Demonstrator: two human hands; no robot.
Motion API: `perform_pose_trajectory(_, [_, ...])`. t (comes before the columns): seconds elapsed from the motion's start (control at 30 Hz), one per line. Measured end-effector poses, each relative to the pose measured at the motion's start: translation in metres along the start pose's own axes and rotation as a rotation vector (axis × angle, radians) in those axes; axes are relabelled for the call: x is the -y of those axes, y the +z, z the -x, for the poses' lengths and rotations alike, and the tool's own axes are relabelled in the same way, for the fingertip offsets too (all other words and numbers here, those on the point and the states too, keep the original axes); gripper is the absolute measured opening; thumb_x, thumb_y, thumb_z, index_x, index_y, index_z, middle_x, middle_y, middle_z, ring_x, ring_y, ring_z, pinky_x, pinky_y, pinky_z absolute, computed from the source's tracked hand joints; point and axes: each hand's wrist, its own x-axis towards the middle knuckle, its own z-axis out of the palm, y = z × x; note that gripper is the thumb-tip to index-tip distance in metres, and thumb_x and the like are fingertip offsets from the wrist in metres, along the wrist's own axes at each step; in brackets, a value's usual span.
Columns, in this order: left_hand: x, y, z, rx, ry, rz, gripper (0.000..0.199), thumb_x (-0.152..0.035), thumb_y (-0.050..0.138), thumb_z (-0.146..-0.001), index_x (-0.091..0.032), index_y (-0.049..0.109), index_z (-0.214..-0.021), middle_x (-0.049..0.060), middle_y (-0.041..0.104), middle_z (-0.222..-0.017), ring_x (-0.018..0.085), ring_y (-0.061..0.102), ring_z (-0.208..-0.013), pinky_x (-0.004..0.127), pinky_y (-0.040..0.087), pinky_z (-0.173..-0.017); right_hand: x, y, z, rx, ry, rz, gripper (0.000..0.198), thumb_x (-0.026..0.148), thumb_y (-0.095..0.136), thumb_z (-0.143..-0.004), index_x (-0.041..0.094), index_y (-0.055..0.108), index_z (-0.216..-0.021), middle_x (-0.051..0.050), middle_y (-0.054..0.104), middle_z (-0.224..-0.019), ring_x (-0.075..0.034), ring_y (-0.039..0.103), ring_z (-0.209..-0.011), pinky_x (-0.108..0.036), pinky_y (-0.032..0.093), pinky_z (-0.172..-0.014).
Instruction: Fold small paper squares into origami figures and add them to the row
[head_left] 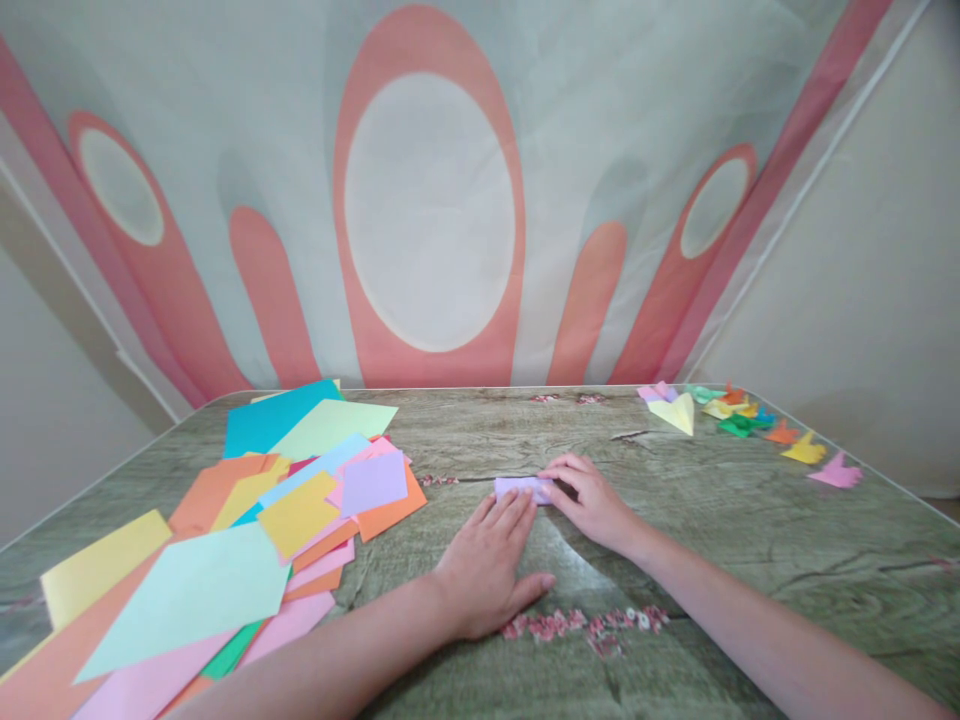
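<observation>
A small lilac strip of folded paper (523, 485) lies on the table in front of me. My left hand (491, 560) rests flat, its outstretched fingertips pressing on the strip's near left part and its thumb spread to the right. At the strip's right end, my right hand (589, 500) has thumb and fingers closed on the edge of the paper. Fingers of both hands cover parts of the strip, so its exact folds cannot be made out.
Loose coloured paper sheets (195, 590) spread over the table's left side, with a lilac square (375, 484) on top. Several small folded paper figures (806, 448) stand along the right edge, near a pale yellow folded piece (675, 412). A printed cloth (427, 210) hangs behind the wood-patterned table (720, 520).
</observation>
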Motion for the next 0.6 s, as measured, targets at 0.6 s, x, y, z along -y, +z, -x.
perform_pose_trajectory(0.6, [-0.0003,0.002,0.0003,0.032,-0.031,-0.034,0.071,-0.061,0.019,-0.086,-0.014,0.017,-0.14,0.008,0.015,-0.148,0.023,0.011,-0.136,0.038,0.011,-0.111,-0.0017,-0.0018,-0.0035,0.049,0.099,0.031,0.013,0.029,0.053,-0.083,0.02,0.06,-0.089,-0.005,0.055,-0.088,-0.019,0.051,-0.087,-0.034,0.04,-0.08])
